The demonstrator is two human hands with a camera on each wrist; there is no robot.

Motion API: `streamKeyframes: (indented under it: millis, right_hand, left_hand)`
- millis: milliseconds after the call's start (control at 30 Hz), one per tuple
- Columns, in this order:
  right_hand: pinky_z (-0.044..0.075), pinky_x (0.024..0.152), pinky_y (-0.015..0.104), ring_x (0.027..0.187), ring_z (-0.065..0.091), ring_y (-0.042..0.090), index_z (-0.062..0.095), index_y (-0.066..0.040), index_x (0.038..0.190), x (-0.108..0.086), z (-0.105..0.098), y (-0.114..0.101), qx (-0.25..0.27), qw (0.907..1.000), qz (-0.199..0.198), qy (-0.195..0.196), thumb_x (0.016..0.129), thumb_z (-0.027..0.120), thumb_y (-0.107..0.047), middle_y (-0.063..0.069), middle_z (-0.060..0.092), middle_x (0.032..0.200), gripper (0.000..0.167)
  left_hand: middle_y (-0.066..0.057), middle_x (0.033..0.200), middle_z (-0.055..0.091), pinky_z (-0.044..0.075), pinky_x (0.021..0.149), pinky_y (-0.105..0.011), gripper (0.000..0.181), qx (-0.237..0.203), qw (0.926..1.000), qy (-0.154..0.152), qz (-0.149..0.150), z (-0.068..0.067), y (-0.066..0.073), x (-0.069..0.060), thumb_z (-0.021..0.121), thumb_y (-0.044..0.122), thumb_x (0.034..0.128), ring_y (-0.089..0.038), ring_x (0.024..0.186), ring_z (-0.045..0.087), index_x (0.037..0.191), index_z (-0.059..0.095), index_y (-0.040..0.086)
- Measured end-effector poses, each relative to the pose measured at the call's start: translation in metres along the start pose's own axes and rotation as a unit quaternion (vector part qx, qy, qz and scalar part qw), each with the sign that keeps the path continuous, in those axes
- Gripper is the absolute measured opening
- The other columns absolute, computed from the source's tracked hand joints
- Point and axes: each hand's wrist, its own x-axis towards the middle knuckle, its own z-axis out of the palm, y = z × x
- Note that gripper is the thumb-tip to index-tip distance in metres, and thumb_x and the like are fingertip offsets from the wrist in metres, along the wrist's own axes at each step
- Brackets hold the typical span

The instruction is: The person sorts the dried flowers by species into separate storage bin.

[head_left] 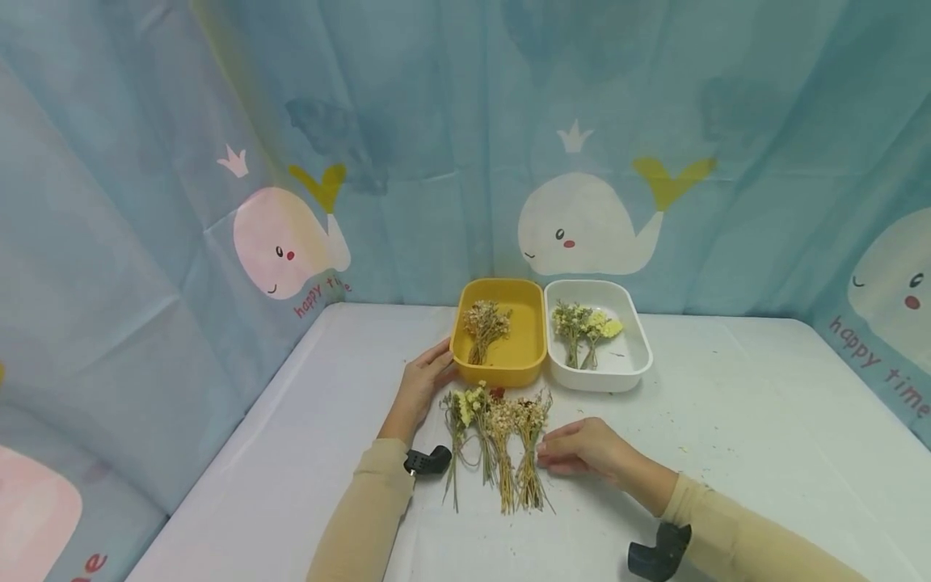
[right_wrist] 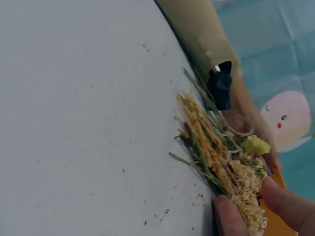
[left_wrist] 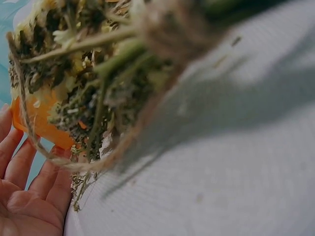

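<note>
Several dried flower bunches lie side by side on the table in the head view. On the left is a green-stemmed bunch with yellow blooms (head_left: 466, 408); a cream bunch (head_left: 502, 436) lies in the middle. My right hand (head_left: 592, 451) is beside the rightmost cream-brown bunch (head_left: 532, 453), fingertips at its stems. In the right wrist view, thumb (right_wrist: 288, 204) and finger stand apart around the cream flower heads (right_wrist: 247, 191). My left hand (head_left: 425, 384) rests against the left side of the yellow box (head_left: 524, 374), its fingers extended. A twine loop (left_wrist: 74, 164) hangs near that hand's camera.
Inside the yellow box lies one dried bunch (head_left: 485, 327). The white box (head_left: 634, 356) adjoins it on the right and holds yellow-green bunches (head_left: 582, 327). Small plant crumbs dot the white table (head_left: 742, 436). A blue whale-print curtain (head_left: 436, 162) stands behind.
</note>
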Motion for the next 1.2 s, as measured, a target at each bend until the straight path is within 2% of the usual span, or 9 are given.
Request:
streamKeyframes:
  millis: [233,500,733,1000,1200]
  right_hand:
    - [0.065,0.079,0.03,0.083,0.075,0.016,0.066,0.01,0.113,0.006,0.005,0.001,0.025,0.9994,0.02,0.009,0.088,0.073,-0.01,0.011,0.078,0.094,0.033]
    - [0.065,0.079,0.03,0.083,0.075,0.015,0.057,0.015,0.122,0.009,0.012,0.004,0.042,0.9987,0.02,0.022,0.088,0.073,-0.008,0.008,0.077,0.094,0.044]
    - [0.065,0.08,0.03,0.081,0.075,0.016,0.063,0.011,0.116,0.011,0.014,0.002,0.071,0.9963,0.034,0.032,0.088,0.073,-0.007,0.009,0.077,0.092,0.035]
    - [0.064,0.084,0.03,0.084,0.075,0.016,0.061,0.013,0.118,0.015,0.018,0.0,0.103,0.9939,0.036,0.014,0.089,0.07,-0.003,0.009,0.077,0.092,0.034]
    - [0.064,0.084,0.03,0.082,0.074,0.014,0.065,0.009,0.112,0.018,0.024,-0.003,0.105,0.9936,0.04,0.013,0.09,0.07,-0.005,0.006,0.076,0.088,0.027]
  left_hand:
    - [-0.006,0.15,0.052,0.051,0.111,-0.038,0.046,0.001,1.0,0.0,-0.003,0.0,-0.001,-0.002,0.06,0.022,0.1006,-0.026,0.137,0.051,0.144,0.053,0.011]
    - [-0.008,0.15,0.052,0.051,0.111,-0.039,0.046,0.001,1.0,0.001,-0.004,0.0,-0.001,-0.003,0.06,0.022,0.1007,-0.027,0.136,0.052,0.144,0.053,0.011]
    - [-0.01,0.152,0.05,0.049,0.112,-0.041,0.047,-0.002,1.0,0.0,-0.006,0.0,0.002,-0.003,0.059,0.021,0.1016,-0.028,0.137,0.051,0.146,0.051,0.009]
    - [-0.009,0.151,0.05,0.05,0.112,-0.041,0.046,-0.004,1.0,-0.002,-0.006,0.002,0.003,-0.004,0.058,0.019,0.1015,-0.029,0.137,0.052,0.146,0.051,0.01]
    - [-0.009,0.15,0.051,0.05,0.112,-0.04,0.045,-0.004,1.0,0.001,-0.005,0.001,0.003,-0.003,0.058,0.019,0.102,-0.029,0.136,0.052,0.146,0.051,0.01]
